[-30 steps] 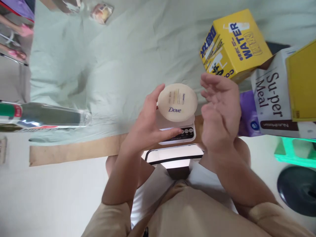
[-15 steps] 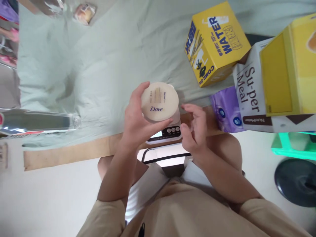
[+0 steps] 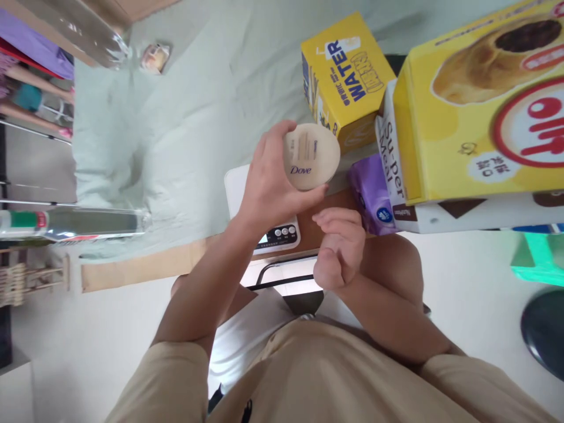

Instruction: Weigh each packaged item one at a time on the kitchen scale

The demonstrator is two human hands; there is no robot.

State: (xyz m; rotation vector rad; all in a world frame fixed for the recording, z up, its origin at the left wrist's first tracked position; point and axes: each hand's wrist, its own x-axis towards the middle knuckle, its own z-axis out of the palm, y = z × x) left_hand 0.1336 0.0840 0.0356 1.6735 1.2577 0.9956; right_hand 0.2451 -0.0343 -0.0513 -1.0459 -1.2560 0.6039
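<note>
My left hand (image 3: 273, 179) is closed around a round cream-coloured Dove jar (image 3: 312, 155), thumb on the near edge and fingers on the far left side. The jar's printed lid faces up, and it is off the scale. Below my left forearm and hand lies a white kitchen scale (image 3: 285, 236), partly hidden, its buttons and part of a lit display showing. My right hand (image 3: 339, 249) is just to the right of the scale, fingers loosely curled, thumb apart from them, with nothing visible in it.
On the right stand a yellow WATER box (image 3: 348, 76), a larger yellow food box (image 3: 480, 117), a Su-per Meal package (image 3: 388, 153) and a purple pack (image 3: 368, 191). A clear bottle (image 3: 97, 222) lies at left on the green cloth (image 3: 185, 117); a small wrapped snack (image 3: 155, 57) lies farther back.
The Dove jar has moved off the scale to the right in my left hand, uncovering the scale's left part. My right hand has curled more. The view has shifted somewhat.
</note>
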